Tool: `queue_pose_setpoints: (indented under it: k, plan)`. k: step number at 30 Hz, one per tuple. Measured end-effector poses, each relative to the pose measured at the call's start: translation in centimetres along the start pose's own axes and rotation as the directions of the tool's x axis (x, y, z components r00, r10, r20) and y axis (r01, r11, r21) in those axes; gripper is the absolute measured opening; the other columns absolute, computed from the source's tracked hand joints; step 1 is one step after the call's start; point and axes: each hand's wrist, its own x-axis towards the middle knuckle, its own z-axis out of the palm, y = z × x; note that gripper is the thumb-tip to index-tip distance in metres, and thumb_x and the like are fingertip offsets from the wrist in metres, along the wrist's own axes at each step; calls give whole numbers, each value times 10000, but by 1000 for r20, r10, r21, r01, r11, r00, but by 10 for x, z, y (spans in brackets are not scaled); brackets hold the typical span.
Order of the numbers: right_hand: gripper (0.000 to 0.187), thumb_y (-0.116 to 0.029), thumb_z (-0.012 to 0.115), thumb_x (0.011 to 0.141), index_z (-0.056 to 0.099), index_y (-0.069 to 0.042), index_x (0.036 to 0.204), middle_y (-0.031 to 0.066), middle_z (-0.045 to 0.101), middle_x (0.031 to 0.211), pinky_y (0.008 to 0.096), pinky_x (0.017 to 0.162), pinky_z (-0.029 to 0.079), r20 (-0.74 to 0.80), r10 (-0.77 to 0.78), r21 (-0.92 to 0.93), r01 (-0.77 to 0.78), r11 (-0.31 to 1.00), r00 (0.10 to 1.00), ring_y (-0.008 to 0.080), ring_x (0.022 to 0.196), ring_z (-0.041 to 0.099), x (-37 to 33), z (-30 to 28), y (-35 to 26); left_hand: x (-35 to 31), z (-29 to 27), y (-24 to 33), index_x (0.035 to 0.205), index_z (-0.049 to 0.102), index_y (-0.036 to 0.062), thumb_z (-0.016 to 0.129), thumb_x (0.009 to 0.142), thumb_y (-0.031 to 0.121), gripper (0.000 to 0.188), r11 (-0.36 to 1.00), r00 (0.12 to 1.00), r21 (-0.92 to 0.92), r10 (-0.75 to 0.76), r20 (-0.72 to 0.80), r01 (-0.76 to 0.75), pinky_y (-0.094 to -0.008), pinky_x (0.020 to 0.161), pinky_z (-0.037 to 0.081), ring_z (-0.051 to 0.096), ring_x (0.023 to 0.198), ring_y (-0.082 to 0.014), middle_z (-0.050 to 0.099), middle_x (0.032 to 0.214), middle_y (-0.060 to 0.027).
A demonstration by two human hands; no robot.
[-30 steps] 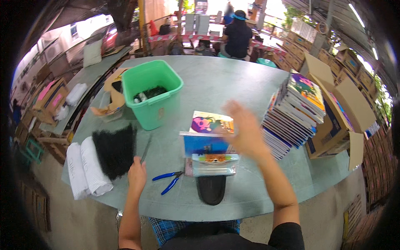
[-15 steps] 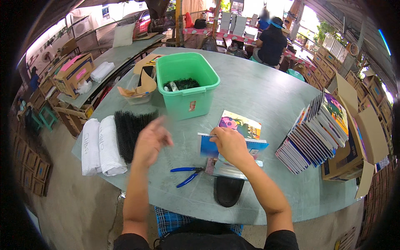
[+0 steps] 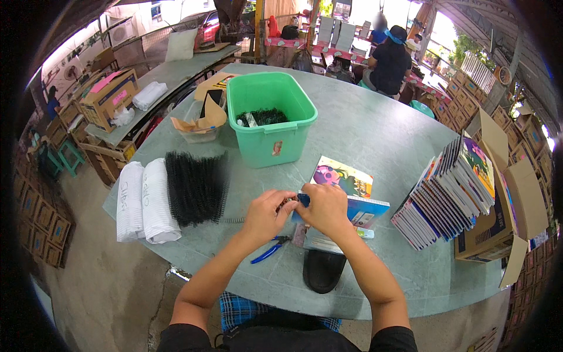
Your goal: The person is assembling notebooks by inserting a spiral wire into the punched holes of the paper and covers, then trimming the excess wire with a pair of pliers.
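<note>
Over the middle of the table my right hand (image 3: 326, 205) grips a blue-covered notebook (image 3: 370, 211) by its edge, tilted up. My left hand (image 3: 267, 212) meets it at the notebook's left corner, fingers pinched on a thin black spiral coil (image 3: 232, 220) that trails out to the left. Whether the coil has entered the holes is hidden by my fingers. Behind the notebook lies a colourful picture-covered book (image 3: 352, 179). Blue-handled pliers (image 3: 268, 252) rest below my left hand, and a black sole-shaped pad (image 3: 324, 271) lies below my right.
Left of my hands are a pile of black spiral coils (image 3: 196, 189) and white wrapped bundles (image 3: 157, 202). A green tub (image 3: 271, 144) with more coils stands behind, beside a clear container (image 3: 202, 135). At right, stacked notebooks (image 3: 443, 196) lean near an open carton (image 3: 484, 232).
My left hand has moved right from beside the coil pile to the notebook's corner, bringing a coil with it. The notebook has shifted and tilted slightly in my right hand.
</note>
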Motion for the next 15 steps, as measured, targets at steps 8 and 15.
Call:
queue_pose_setpoints:
  k: [8,15]
  plan:
    - [145,-115,658,721,656,-77,861,102,639,801,383,636,476,-19,-30,219,33,975,999,289,731,624,-5,-6,1,5,-2,5,888,625,16,540,891,245,244,977,974,47,-212,82,209,-344,559,447,589,597,-249,599,693,-131]
    - [177,-148,647,752,638,-106,924,57,627,800,365,638,459,-96,-103,126,114,985,990,249,771,613,-12,-7,8,9,-12,-15,901,603,5,596,845,163,168,996,973,82,-57,226,39,-357,595,471,595,696,-246,575,787,-132]
